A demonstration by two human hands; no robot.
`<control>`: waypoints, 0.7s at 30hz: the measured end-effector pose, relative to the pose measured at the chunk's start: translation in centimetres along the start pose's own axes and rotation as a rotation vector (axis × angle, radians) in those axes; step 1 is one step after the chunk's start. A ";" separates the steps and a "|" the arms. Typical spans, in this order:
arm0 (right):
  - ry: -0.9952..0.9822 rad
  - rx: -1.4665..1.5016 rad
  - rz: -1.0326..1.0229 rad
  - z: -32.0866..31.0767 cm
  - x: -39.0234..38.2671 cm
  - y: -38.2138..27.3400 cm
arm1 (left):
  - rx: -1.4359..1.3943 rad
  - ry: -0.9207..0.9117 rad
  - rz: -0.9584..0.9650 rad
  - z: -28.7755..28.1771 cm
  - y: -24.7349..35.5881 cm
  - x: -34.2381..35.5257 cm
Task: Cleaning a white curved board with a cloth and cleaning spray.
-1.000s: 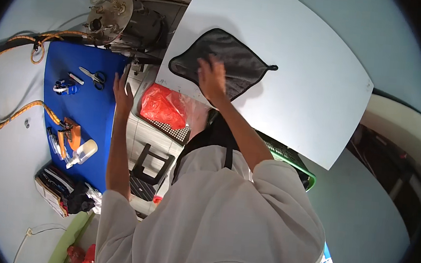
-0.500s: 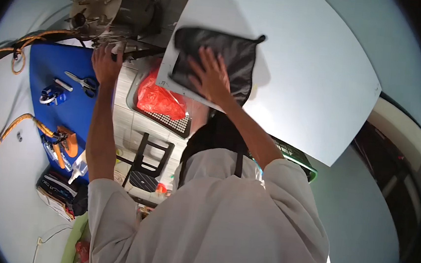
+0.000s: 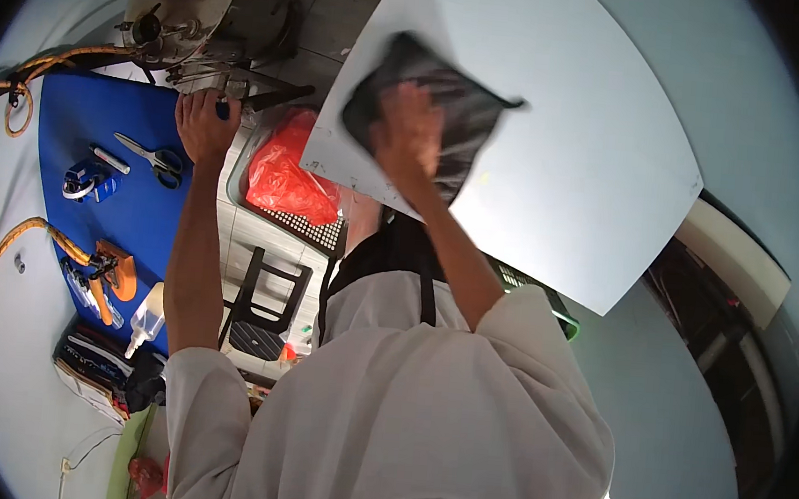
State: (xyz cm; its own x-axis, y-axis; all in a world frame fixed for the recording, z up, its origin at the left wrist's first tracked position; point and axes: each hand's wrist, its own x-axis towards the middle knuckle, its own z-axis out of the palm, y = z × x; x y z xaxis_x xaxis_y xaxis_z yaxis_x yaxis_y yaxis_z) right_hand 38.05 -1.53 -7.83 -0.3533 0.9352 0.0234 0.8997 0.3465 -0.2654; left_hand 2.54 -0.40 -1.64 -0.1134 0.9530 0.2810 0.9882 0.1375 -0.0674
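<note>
My right hand [image 3: 411, 128] lies flat, fingers out and blurred by motion, on a square black fabric piece [image 3: 471, 114] with a small tab at one corner. That black fabric rests on the white tabletop [image 3: 556, 168]. My left hand [image 3: 205, 126] rests at the far right corner of the blue-topped table [image 3: 99, 132], its fingers extended over the edge beside a dark metal bar [image 3: 280, 97]. Nearest to it on the blue top are black-handled scissors [image 3: 155, 157], a white marker [image 3: 111, 159] and a blue-and-white tape dispenser [image 3: 88, 182].
A red plastic bag [image 3: 291, 175] sits in a grey crate between the tables. Below stands a black folding stool [image 3: 269, 291]. An orange-handled tool [image 3: 116, 269] and a clear squeeze bottle [image 3: 147, 317] lie on the blue top. A round machine base [image 3: 184, 7] stands at far left.
My right hand has pushed the black fabric away and slightly right, and the fabric has turned. My left hand stays at the blue table's corner. The view has shifted slightly.
</note>
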 end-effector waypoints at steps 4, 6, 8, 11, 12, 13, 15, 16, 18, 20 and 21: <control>-0.197 0.023 -0.411 0.1 -5.7 0.1 | -0.073 -0.007 -0.004 -0.2 0.1 -0.1; -0.542 -0.065 -0.090 -1.1 -5.7 5.6 | -0.067 -0.017 -0.017 -0.2 0.1 -0.2; -0.298 -0.007 0.303 -2.2 -4.2 10.5 | -0.045 -0.018 -0.018 -0.1 0.1 -0.3; 0.187 -0.090 0.463 -2.3 -1.5 10.9 | -0.039 -0.001 -0.016 0.0 0.2 -0.3; 0.126 -0.137 0.393 -1.9 -1.7 8.5 | -0.039 0.011 -0.019 0.0 0.3 -0.2; 0.002 -0.250 0.274 -1.5 -2.5 5.5 | -0.036 0.013 -0.022 0.0 0.3 -0.1; -0.063 -0.156 -0.032 -0.8 -4.2 -0.5 | -0.033 -0.003 -0.035 -0.2 0.4 0.0; -0.136 0.004 -0.189 -1.0 -4.4 -1.8 | -0.041 -0.002 -0.031 -0.3 0.4 0.0; -0.226 0.139 -0.368 -1.5 -3.1 -2.3 | -0.053 0.001 -0.031 -0.4 0.4 0.0; -0.248 0.100 -0.426 -2.5 1.1 0.6 | -0.053 0.002 -0.031 -0.3 0.4 0.0; -0.547 -0.142 -0.236 -2.4 5.0 2.6 | -0.056 -0.011 -0.037 -0.3 0.3 -0.1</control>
State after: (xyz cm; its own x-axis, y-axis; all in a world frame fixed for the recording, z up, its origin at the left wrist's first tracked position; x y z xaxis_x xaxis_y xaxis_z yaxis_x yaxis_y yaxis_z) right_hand 39.27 4.27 -6.11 -0.5939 0.6722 -0.4421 0.7931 0.5815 -0.1813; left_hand 2.91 -0.57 -1.39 -0.1504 0.9505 0.2717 0.9875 0.1573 -0.0039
